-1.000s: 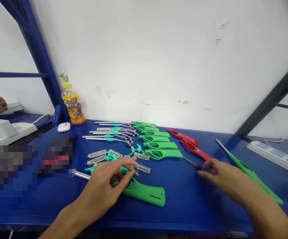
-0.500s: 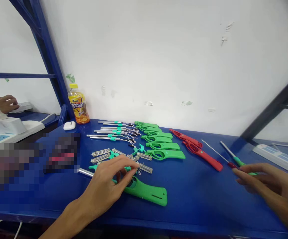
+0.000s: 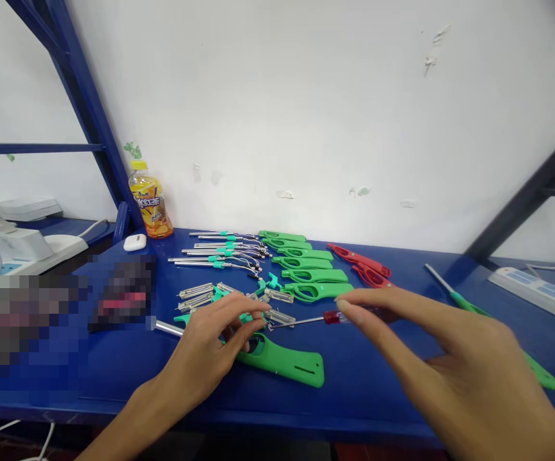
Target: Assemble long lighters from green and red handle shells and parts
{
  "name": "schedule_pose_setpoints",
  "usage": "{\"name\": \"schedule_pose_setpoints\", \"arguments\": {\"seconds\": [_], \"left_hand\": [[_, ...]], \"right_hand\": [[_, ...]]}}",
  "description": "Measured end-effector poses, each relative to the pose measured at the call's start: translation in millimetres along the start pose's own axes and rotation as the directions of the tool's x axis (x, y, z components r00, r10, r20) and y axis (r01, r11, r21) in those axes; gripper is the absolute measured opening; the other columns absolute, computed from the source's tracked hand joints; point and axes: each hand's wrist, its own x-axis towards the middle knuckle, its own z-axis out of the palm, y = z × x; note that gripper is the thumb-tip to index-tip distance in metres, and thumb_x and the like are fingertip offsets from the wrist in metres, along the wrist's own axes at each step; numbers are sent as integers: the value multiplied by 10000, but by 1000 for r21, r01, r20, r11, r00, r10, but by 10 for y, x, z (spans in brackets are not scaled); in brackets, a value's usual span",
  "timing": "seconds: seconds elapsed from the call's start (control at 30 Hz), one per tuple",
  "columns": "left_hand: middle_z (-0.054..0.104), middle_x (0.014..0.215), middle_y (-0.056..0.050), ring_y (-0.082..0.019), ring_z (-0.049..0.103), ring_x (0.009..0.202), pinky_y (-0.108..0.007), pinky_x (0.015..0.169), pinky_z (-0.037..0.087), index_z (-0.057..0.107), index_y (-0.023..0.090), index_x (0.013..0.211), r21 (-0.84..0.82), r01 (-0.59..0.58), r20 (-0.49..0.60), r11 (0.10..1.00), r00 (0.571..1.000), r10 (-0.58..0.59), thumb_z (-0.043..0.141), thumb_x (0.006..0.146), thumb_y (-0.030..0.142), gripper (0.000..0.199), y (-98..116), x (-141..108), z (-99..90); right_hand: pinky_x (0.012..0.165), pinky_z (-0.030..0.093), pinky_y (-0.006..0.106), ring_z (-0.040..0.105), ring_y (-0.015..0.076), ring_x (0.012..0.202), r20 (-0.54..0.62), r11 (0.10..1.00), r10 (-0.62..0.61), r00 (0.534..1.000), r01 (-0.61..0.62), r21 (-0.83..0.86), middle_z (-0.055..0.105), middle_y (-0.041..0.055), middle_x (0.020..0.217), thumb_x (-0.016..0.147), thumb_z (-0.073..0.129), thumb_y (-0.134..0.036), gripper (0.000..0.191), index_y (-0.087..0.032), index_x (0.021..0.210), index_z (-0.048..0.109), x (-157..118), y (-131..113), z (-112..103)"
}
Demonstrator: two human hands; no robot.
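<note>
My right hand (image 3: 450, 346) pinches a screwdriver (image 3: 332, 317) by its red and clear handle. Its thin metal shaft points left, with the tip close to the fingertips of my left hand (image 3: 224, 330). My left fingers are bent together over a green lighter (image 3: 289, 363) with a metal tube, lying on the blue table. What they hold, if anything, is too small or hidden to name. Behind them lie clear fuel tanks (image 3: 195, 291) and small teal plastic pieces (image 3: 273, 280). Another green long-nosed lighter (image 3: 541, 370) lies partly hidden behind my right hand.
Metal tubes with wires (image 3: 210, 251) and green handle shells (image 3: 315, 275) lie in rows at the back. Red handle shells (image 3: 358, 257) are to their right. A drink bottle (image 3: 152, 205), a white earphone case (image 3: 135, 242) and power strips (image 3: 541, 288) stand around the edges.
My right hand has moved left with the screwdriver, bringing its tip near my left fingertips. My left hand stays over the green lighter. Another person's hand at far left has left the view.
</note>
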Motion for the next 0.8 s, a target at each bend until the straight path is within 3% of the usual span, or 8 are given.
{"name": "schedule_pose_setpoints", "arguments": {"seconds": [0.13,0.37,0.6,0.8], "left_hand": [[755,997,3,-78,703,604,-176,581,575,801,247,1104,-19,-21,27,1000,999,21,653,1031,138,198,11,1,0],[735,965,3,-73,685,614,-168,590,562,794,220,1036,-12,-83,60,996,995,84,633,1037,93,206,28,-10,11],[727,947,16,-62,675,594,-159,584,553,791,223,1053,-17,-135,54,991,989,135,646,1036,92,196,-2,-4,13],[732,950,25,-56,670,589,-159,589,549,790,227,1059,-18,-116,55,993,992,117,659,1038,103,182,12,-8,21]], "right_hand": [[714,681,299,827,221,692,-42,994,-38,998,42,98,839,-28,805,1124,519,-524,413,-304,936,813,41,-98,68],[703,667,305,795,202,609,-33,995,-33,999,36,94,848,-24,846,1123,514,-508,411,-287,942,809,59,-79,81],[691,648,339,828,254,704,-48,997,-47,998,50,53,815,5,741,1131,509,-502,445,-249,939,821,66,-77,95],[670,621,335,831,240,714,-61,997,-55,997,58,48,844,2,829,1130,531,-493,422,-244,940,815,73,-72,112]]}}
